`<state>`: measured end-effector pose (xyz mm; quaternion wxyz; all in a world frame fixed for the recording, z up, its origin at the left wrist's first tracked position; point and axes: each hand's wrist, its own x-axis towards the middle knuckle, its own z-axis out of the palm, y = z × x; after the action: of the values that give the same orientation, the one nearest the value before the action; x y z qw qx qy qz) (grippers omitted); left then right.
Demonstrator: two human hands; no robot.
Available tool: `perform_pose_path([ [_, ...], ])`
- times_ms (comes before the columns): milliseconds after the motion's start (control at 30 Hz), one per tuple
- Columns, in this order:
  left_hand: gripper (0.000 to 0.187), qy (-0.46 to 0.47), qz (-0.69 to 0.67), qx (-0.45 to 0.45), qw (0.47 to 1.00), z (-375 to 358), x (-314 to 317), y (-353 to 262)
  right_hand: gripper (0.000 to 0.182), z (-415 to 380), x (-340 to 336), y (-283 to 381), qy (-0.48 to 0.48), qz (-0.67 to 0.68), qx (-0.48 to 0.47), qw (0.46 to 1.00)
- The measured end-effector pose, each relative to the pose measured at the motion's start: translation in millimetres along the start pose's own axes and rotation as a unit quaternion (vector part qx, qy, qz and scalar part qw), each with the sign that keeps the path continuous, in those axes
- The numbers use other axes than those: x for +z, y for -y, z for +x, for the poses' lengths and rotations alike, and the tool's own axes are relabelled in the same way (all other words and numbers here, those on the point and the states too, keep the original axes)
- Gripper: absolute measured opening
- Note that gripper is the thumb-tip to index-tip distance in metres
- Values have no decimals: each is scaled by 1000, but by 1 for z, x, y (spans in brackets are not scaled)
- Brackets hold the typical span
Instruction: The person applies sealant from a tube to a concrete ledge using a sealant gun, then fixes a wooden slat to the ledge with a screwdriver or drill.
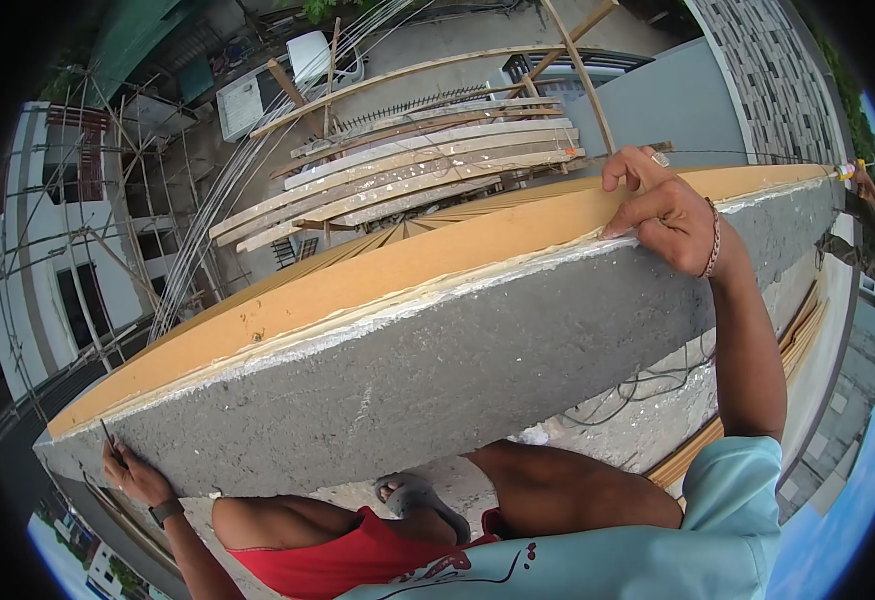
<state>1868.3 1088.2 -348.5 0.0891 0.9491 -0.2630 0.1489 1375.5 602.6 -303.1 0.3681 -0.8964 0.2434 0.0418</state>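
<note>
A long grey concrete ledge (437,370) crosses in front of me, with an orange-yellow panel (427,262) along its far edge. Whitish, rough material (357,318) lines the seam between them. At the ledge's left end, my left hand (139,477) is closed on a thin dark rod (107,433) that points up toward the seam. My right hand (665,208), wearing a ring and a bracelet, has curled fingers; its lowest fingertip meets the seam right of the middle. Whether something fine is pinched there, I cannot make out.
Beyond the panel lies a stack of wooden planks (407,180) far below. Bamboo scaffolding (87,240) stands at left. Another person's hand (872,195) holds a yellow-and-white object (845,170) at the ledge's far right. A dark cable (647,385) lies on my side.
</note>
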Motion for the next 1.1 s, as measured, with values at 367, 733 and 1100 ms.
perform_pose_path([
  [367,29,5,11,-3,1000,0,1,2,23,-40,-11,-6,-97,32,127,987],
  [733,30,7,9,-27,1000,2,8,15,42,-53,-21,7,-93,432,307,843],
  [1100,30,1,2,-24,1000,2,12,19,56,-70,-2,21,-181,592,387,683],
])
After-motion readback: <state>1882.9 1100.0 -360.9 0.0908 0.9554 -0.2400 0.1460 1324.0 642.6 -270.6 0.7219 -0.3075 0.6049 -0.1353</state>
